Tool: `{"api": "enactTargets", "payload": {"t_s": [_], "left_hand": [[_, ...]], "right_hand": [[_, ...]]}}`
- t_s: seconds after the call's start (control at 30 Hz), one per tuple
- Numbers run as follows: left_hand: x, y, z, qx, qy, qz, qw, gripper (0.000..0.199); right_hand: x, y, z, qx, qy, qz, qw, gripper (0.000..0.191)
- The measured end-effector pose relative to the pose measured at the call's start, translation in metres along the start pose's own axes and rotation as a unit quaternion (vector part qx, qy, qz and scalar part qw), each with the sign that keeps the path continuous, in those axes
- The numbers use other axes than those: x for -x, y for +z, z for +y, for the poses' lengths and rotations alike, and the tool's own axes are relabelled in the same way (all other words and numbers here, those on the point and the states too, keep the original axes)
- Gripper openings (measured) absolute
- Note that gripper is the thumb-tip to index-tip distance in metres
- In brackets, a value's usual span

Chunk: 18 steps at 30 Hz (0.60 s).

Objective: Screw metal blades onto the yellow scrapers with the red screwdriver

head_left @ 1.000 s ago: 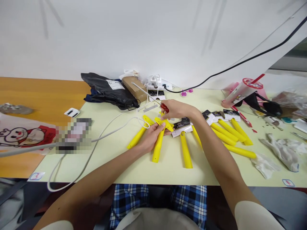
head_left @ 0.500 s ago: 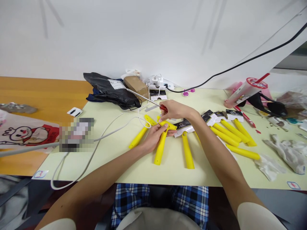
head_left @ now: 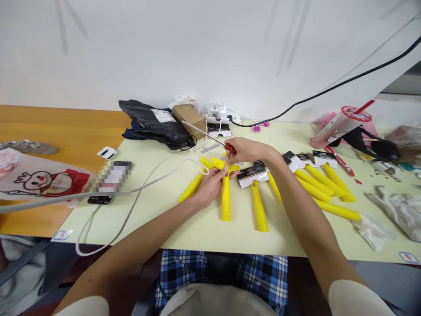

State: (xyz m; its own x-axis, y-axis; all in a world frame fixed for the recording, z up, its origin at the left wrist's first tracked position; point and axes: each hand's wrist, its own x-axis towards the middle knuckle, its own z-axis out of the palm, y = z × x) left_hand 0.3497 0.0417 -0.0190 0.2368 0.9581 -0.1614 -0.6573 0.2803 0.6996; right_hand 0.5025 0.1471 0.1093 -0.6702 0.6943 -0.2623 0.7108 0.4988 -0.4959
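Note:
My left hand (head_left: 209,189) is closed round the head of a yellow T-shaped scraper (head_left: 226,202), whose handle points toward me. In my right hand (head_left: 246,150) is a screwdriver (head_left: 230,148) with a red handle; its long metal shaft slants up and left, away from the scraper. The right fingertips are close to the scraper's head, and whether they touch it I cannot tell. Just left of it lies another yellow scraper (head_left: 191,188), partly behind my left hand. To the right, a yellow scraper (head_left: 259,210) with a black-and-white card lies beneath my right forearm's side.
Several more carded yellow scrapers (head_left: 338,182) lie to the right, near a tilted drink cup (head_left: 342,127). A phone (head_left: 113,180) and white cables (head_left: 131,206) occupy the left. Behind are a black plastic parcel (head_left: 158,125), a cardboard box (head_left: 190,118) and a power strip (head_left: 219,115).
The held scraper has turned so its handle points more straight toward me. Both hands still hold the same things, and the whole view has shifted slightly.

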Motion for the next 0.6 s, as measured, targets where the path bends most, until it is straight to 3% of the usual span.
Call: {"api": "enactTargets", "payload": {"t_s": [0.4,0.6], "left_hand": [[-0.006,-0.007,-0.002,-0.011,0.011,-0.016,1.0,0.039],[-0.003,-0.005,-0.003,-0.026,-0.004,-0.02,0.999,0.032]], "right_hand": [[0.003,-0.007,0.012,-0.02,-0.005,-0.028,0.999,0.026],[-0.002,0.0,0.008,-0.023,-0.007,-0.024,0.999,0.03]]}}
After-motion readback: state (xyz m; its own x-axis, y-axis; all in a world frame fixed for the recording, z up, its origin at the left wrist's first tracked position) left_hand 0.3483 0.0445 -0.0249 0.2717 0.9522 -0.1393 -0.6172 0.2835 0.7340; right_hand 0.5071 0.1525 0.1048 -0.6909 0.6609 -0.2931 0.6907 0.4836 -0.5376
